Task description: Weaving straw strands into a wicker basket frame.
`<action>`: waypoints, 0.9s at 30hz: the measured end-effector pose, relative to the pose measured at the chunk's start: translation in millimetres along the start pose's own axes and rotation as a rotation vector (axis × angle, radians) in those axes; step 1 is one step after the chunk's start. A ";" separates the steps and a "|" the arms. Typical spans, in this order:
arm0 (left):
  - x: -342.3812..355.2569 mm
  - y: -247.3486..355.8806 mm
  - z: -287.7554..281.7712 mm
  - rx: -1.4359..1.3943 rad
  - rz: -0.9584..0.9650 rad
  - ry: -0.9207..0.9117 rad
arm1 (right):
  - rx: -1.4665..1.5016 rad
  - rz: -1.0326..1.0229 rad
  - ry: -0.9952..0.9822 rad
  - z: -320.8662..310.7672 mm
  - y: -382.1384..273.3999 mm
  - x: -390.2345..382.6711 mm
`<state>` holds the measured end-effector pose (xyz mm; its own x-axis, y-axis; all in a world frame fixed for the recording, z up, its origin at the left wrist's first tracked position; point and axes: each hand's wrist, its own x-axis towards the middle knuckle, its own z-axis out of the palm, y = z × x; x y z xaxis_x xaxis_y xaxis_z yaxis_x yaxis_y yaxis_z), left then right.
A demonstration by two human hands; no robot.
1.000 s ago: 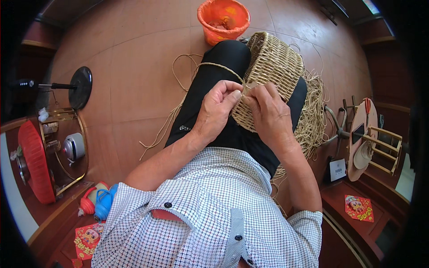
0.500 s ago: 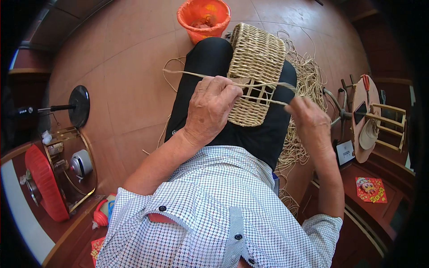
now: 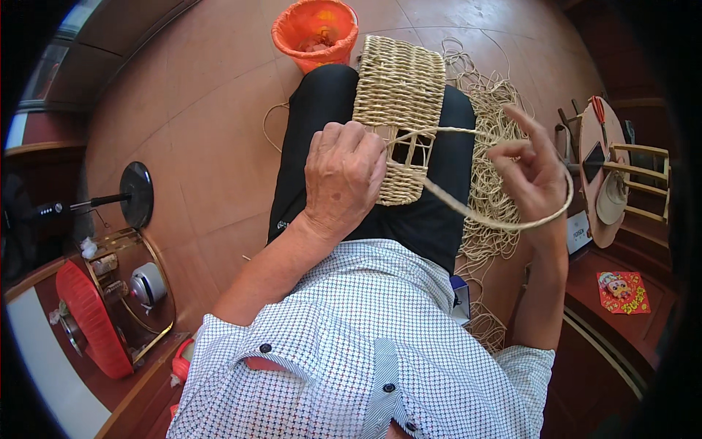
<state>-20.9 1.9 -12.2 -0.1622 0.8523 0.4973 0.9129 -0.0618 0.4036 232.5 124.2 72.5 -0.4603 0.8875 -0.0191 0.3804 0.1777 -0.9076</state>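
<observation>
A woven straw-coloured basket (image 3: 402, 80) rests on its side across my thighs, with a gap of bare uprights between two woven bands. At the left of this gap my left hand (image 3: 342, 172) is closed, its fingertips hidden, where a straw cord (image 3: 464, 130) runs in. From there the cord stretches right, loops round the back of my right hand (image 3: 537, 172) and curves back to the lower woven band. My right hand is off the basket inside that loop, with its index finger stretched out and the others partly bent and apart.
Loose cord (image 3: 497, 175) lies heaped on the floor right of my legs. An orange lined bin (image 3: 318, 62) stands ahead. A round board (image 3: 596, 124) with a phone and red-handled tool is at right; a black round stand base (image 3: 137, 194) is at left.
My right hand has moved up and right, its fingers opening, and the cord now forms a wide loop round it. My left hand stays closed at the gap; the view has shifted slightly.
</observation>
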 end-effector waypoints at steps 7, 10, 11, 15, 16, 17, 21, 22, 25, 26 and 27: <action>-14.0 15.2 -9.4 -0.091 -0.095 -0.102 | -0.106 -0.133 -0.042 75.4 11.1 -18.9; -16.7 18.5 -16.5 -0.257 -0.289 -0.259 | -0.239 -0.245 -0.007 97.1 13.1 -17.8; -14.7 20.0 -19.7 -0.320 -0.402 -0.365 | -0.260 -0.322 0.021 103.2 16.4 -16.3; -0.7 22.0 -26.4 -0.457 -0.523 -0.510 | -0.342 -0.393 0.028 118.8 20.6 -13.6; 1.0 21.1 -26.5 -0.509 -0.557 -0.526 | -0.388 -0.311 -0.006 121.2 17.8 -14.3; 1.7 20.5 -26.6 -0.561 -0.591 -0.542 | -0.389 -0.311 -0.007 123.8 17.4 -13.8; -1.7 19.4 -24.7 -0.560 -0.597 -0.546 | -0.301 -0.303 -0.004 131.0 22.3 -6.3; -1.0 20.1 -26.8 -0.540 -0.583 -0.545 | -0.227 -0.307 0.025 132.0 23.2 -4.5; -10.4 21.5 -24.8 -0.431 -0.491 -0.496 | -0.206 -0.301 0.074 135.2 25.4 -4.0; -13.9 21.9 -23.3 -0.342 -0.413 -0.447 | -0.207 -0.300 0.074 135.4 23.8 -4.5; -15.5 21.9 -22.6 -0.343 -0.413 -0.447 | -0.207 -0.256 0.074 135.5 20.7 -5.9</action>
<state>-6.9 -24.5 6.3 -0.2333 0.9688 -0.0832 0.6279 0.2155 0.7479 134.4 65.1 -2.9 -0.5054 0.8299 0.2363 0.4178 0.4749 -0.7745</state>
